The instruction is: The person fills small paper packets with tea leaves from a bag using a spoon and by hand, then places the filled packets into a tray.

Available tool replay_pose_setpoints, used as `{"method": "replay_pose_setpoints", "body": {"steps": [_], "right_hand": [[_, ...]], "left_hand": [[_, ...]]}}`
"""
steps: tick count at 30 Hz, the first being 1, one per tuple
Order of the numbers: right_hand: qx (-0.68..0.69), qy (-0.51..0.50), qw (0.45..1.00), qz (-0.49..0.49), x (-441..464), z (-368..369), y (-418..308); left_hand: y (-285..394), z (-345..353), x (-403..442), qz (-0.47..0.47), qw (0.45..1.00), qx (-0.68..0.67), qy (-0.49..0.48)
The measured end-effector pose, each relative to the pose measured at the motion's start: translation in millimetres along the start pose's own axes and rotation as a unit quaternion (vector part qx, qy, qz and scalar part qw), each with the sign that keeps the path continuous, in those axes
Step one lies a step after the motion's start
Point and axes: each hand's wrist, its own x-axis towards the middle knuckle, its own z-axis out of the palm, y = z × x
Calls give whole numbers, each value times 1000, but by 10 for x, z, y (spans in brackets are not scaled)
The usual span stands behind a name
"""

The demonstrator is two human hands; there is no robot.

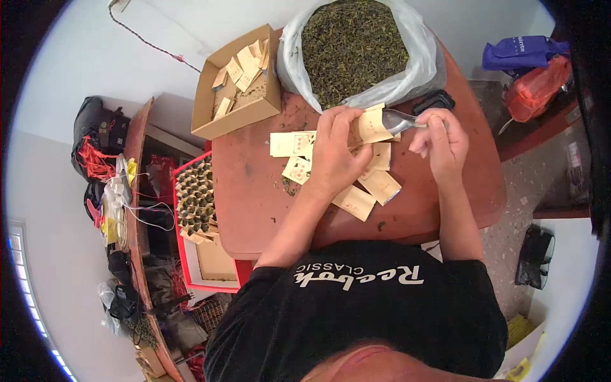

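Observation:
My left hand [339, 153] holds a small yellow paper packet [373, 127] near the front of the bag of dried leaves. My right hand [443, 141] is closed round the handle of a metal scoop [396, 121], whose bowl is at the packet's right end. What lies in the scoop is too small to tell. Several more packets [354, 202] lie on the table beneath and around my left hand, some with red print. Behind my hands stands a large clear plastic bag [425, 60] full of dark green dried leaves [353, 51].
A cardboard box [245, 116] with loose packets stands at the table's back left. Left of the brown table [254, 210], a red box [186, 258] holds many upright filled packets. A black object [435, 102] lies beside the bag. Shelves stand at the far left.

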Motion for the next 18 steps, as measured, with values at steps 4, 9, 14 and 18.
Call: {"method": "replay_pose_setpoints", "body": {"steps": [4, 9, 14, 18], "right_hand": [[39, -20, 998, 43, -5, -5, 20], [41, -37, 997, 51, -8, 10, 40], [57, -21, 997, 50, 24, 57, 34], [50, -26, 997, 53, 111, 105, -9]], "left_hand": [[-17, 2, 12, 19, 1000, 6, 2], [-10, -20, -1, 5, 1000, 0, 0], [-59, -52, -2, -21, 999, 23, 7], [-128, -120, -7, -47, 999, 19, 9]]}}
